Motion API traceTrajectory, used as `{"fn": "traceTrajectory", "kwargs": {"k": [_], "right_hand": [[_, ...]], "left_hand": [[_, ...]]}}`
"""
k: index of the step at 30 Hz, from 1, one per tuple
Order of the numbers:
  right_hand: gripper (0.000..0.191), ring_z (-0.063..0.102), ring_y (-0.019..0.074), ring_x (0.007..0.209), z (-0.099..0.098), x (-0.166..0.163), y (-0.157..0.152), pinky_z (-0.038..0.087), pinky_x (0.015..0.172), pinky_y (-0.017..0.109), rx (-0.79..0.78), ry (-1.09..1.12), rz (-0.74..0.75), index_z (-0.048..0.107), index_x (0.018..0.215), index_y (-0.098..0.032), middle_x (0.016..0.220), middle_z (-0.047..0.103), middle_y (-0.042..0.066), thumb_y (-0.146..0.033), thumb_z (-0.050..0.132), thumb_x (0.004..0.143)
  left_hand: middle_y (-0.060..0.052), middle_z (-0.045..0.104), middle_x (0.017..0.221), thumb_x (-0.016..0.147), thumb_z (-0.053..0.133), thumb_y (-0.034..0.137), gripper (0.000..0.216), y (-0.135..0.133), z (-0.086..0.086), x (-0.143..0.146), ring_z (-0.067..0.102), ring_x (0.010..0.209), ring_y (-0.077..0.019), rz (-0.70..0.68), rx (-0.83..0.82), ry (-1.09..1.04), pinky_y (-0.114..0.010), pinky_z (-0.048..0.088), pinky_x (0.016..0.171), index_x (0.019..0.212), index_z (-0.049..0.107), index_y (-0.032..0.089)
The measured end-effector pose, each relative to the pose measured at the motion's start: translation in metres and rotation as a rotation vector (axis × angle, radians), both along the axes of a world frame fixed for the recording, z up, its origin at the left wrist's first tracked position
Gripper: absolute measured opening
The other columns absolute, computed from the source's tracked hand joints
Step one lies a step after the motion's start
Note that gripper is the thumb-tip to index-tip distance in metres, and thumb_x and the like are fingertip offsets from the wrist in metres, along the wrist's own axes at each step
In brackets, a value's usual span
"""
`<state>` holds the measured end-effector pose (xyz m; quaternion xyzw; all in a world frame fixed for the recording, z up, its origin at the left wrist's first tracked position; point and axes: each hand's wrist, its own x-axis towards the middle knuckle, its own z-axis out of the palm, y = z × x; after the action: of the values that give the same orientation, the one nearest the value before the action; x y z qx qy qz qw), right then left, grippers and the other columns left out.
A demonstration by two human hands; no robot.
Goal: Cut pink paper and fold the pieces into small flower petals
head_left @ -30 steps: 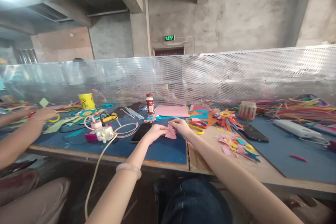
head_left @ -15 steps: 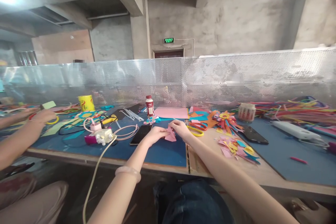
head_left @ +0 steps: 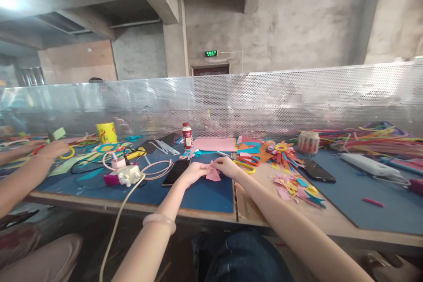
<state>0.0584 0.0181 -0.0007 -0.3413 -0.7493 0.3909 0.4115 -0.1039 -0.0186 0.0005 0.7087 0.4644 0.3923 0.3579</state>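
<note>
A small folded piece of pink paper [head_left: 213, 175] is pinched between my two hands above the blue mat [head_left: 205, 196]. My left hand [head_left: 196, 172] grips its left side, fingers closed. From the right, my right hand [head_left: 227, 166] pinches its upper edge. Just beyond my right hand lie yellow-handled scissors [head_left: 246, 167] and red-handled scissors [head_left: 248, 159]. A dark phone [head_left: 176, 172] lies flat to the left of my left hand. Behind the hands is a sheet of pink paper [head_left: 214, 144].
A red-capped bottle [head_left: 187, 136] stands at the back, left of the pink sheet. Paper scraps [head_left: 297, 189] and a paper flower [head_left: 280, 150] lie to the right. A power strip with cables [head_left: 127, 175] sits left. A co-worker's arms [head_left: 42, 163] reach in at far left.
My right fingers have come down onto the paper's upper edge, closer to my left fingers. The whole view has tilted slightly.
</note>
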Motion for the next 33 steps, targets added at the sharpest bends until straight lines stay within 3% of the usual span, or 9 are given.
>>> {"fn": "traceTrajectory", "kwargs": {"k": [9,21,33], "right_hand": [[0.031,0.045,0.0089,0.046,-0.0012,0.0015,-0.0008,0.035,0.047,0.022,-0.037,-0.008,-0.006,0.061,0.059,-0.014,0.049,0.052,-0.002,-0.044,0.064,0.063],[0.033,0.048,0.0104,0.047,0.0024,-0.0001,-0.0038,0.035,0.047,0.022,-0.016,-0.088,-0.092,0.059,0.056,-0.014,0.049,0.054,-0.001,-0.045,0.068,0.059],[0.035,0.048,0.0106,0.047,0.0013,0.0074,0.0006,0.033,0.045,0.021,0.09,-0.253,-0.04,0.057,0.052,-0.015,0.051,0.058,0.001,-0.048,0.064,0.063]], "left_hand": [[-0.006,0.069,0.084,0.065,0.063,0.035,0.029,0.0033,-0.0033,-0.002,0.057,0.079,-0.0192,-0.013,-0.006,-0.024,-0.029,0.039,0.076,0.084,0.071,0.014],[-0.002,0.063,0.063,0.06,0.066,0.035,0.026,0.0089,-0.008,-0.0032,0.054,0.062,-0.0141,0.075,-0.022,-0.117,-0.025,0.038,0.062,0.072,0.062,0.012],[0.003,0.052,0.053,0.059,0.067,0.038,0.027,-0.0001,0.0007,-0.0005,0.048,0.053,-0.0105,0.089,-0.012,-0.118,-0.024,0.036,0.058,0.062,0.057,0.013]]}}
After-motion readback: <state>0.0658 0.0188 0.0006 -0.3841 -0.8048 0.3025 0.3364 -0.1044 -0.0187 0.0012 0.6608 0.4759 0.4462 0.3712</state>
